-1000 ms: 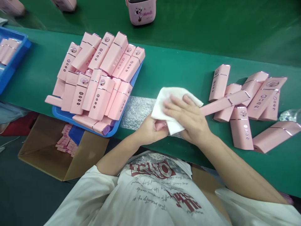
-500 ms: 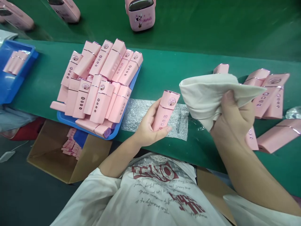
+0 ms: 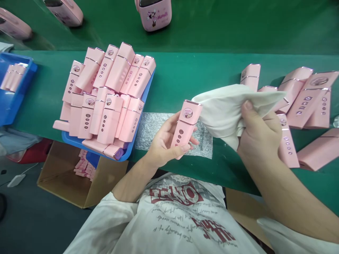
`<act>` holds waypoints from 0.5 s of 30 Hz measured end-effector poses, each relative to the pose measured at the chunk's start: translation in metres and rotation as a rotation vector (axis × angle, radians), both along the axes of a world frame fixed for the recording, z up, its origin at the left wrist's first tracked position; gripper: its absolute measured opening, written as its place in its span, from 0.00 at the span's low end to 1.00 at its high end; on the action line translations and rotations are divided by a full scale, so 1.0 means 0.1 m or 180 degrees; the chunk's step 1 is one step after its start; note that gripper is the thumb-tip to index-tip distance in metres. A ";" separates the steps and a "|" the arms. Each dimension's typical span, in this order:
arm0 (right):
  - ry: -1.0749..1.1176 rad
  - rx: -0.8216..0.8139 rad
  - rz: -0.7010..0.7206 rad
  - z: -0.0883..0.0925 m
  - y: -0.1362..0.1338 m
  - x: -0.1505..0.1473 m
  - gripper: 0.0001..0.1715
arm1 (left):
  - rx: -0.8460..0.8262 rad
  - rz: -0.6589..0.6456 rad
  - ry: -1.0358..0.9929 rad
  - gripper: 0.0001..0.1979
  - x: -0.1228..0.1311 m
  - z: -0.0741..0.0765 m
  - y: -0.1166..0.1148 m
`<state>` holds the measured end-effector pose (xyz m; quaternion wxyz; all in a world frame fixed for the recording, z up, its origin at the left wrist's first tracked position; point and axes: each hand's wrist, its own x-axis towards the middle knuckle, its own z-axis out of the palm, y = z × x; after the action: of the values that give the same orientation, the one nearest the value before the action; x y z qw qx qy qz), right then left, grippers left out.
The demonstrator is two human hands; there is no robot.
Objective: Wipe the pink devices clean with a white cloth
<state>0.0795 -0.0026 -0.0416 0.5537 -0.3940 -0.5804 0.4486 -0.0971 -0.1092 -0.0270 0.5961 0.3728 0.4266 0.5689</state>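
My left hand (image 3: 162,141) is closed round a slim pink device (image 3: 184,123), held upright with its round emblem and row of dots facing me. My right hand (image 3: 261,135) grips a bunched white cloth (image 3: 225,109) just to the right of the device, the cloth's edge nearly touching the device's top. Both are held above a sheet of bubble wrap (image 3: 153,128) on the green table (image 3: 185,77).
A blue tray (image 3: 134,150) piled with several pink devices (image 3: 106,95) sits to the left. More pink devices (image 3: 304,98) lie loose at the right. A second blue tray (image 3: 12,95) is at far left. A cardboard box (image 3: 71,183) stands below the table. Pink gadgets (image 3: 153,14) rest farther back.
A second ago both hands pressed the cloth over the device on the table. The right hand lifted the cloth away to the right, and the left hand raised the device upright.
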 end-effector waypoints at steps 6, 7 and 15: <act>0.0413 -0.0119 0.0013 0.02 0.00 -0.04 0.08 | -0.0119 -0.0061 -0.0445 0.28 0.02 0.06 0.04; 0.0525 -0.0175 -0.0041 0.03 0.00 -0.04 0.07 | -0.0192 -0.0117 -0.0617 0.25 0.02 0.07 0.05; 0.0355 0.0122 -0.0233 -0.02 -0.04 -0.13 0.12 | -0.0802 -0.0313 -0.1311 0.19 -0.01 0.09 0.11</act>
<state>0.0666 -0.0071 -0.0436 0.6087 -0.3787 -0.5424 0.4381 -0.0981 -0.0986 -0.0180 0.7393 0.1919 0.3449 0.5456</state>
